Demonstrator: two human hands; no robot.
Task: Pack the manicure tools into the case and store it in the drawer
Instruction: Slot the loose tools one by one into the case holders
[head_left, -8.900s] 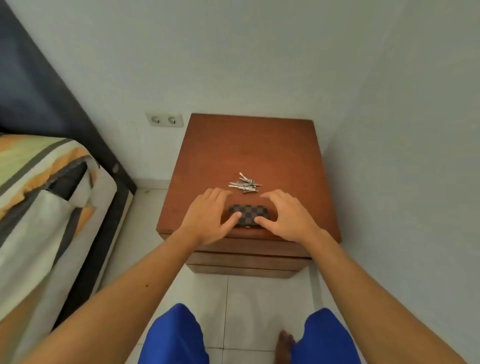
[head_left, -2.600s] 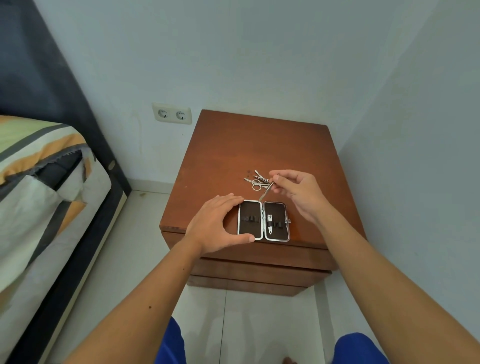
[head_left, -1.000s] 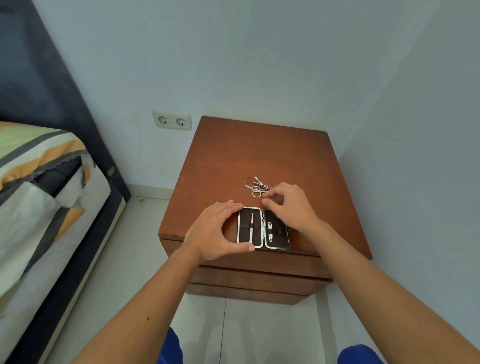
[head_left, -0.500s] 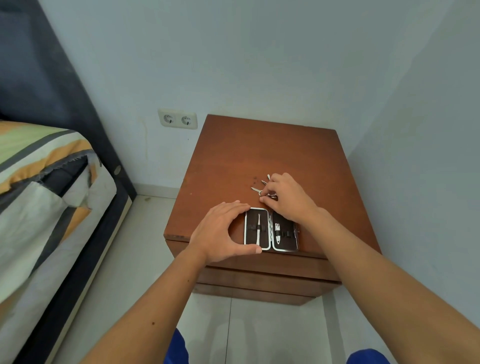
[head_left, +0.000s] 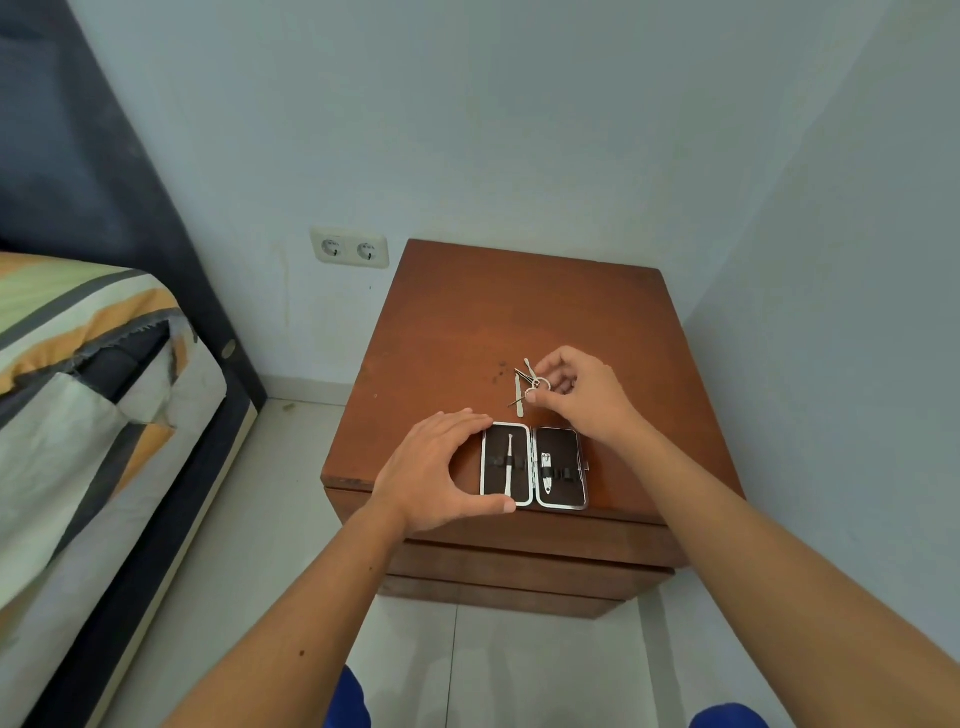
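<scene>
open brown metal-framed case (head_left: 534, 465) flat at front edge of wood surface (head_left: 519, 312), steadied by spread left hand (head_left: 434, 470) | small silver scissors (head_left: 532, 387) pinched in right-hand (head_left: 576, 395) grip, just behind case | scissors to be slid under free elastic loop, case kept pinned

Bare nightstand top (head_left: 519, 306) behind loose tools (head_left: 522, 389); walls close around.

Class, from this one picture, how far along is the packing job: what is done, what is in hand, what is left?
Done: the case lies open on the nightstand, one slim tool and the clippers strapped in. In hand: the right hand pinches the scissors while the left hand steadies the case. Left: the loose tools, shutting the case, the drawer.
</scene>
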